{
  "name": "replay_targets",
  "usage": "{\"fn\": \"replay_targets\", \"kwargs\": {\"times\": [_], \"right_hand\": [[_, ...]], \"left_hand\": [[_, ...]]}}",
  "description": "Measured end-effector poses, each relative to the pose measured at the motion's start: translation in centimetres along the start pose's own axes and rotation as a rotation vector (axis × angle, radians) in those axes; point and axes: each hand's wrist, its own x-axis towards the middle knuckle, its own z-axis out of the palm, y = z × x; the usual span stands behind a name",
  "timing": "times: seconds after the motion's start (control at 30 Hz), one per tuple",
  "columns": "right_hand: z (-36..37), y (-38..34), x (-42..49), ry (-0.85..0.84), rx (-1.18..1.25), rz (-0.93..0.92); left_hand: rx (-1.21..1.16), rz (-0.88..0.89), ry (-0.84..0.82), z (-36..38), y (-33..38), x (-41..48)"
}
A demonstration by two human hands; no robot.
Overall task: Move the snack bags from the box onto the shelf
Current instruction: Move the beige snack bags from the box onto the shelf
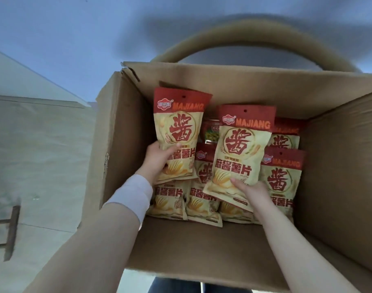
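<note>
An open box (121, 144) is seen from above, and the left hand (157, 159) and right hand (252, 191) are reached into it. A bag (178, 132) is gripped at its lower half by the left hand, with the thumb on the front and the fingers curled behind, and is held raised near the box's left wall. A second bag (238, 153) is pinched at its lower edge by the right hand, with the thumb laid on the front and the fingers hidden beneath. Beneath both, more bags (282, 180) are laid flat in rows on the box floor. A green packet (211, 134) is partly covered between the two held bags. A white cuff (132, 193) is worn on the left wrist.
</note>
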Motion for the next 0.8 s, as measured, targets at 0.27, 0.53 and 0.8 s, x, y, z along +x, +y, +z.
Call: {"fn": "replay_targets", "kwargs": {"times": [0.27,0.53,0.8], "right_hand": [[-5.8,0.7,-14.9,0.096,0.14,-0.231],[-11.0,6.2,-32.3,0.44,0.26,-0.489],[-19.9,14.9,-47.2,0.76,0.434,-0.615]], "left_hand": [[-0.012,0.319,-0.109,0.7,6.4,-13.8],[0.084,0.643,-0.421,4.4,10.8,-30.5],[0.175,0.91,-0.723,13.9,11.2,-47.9]]}}
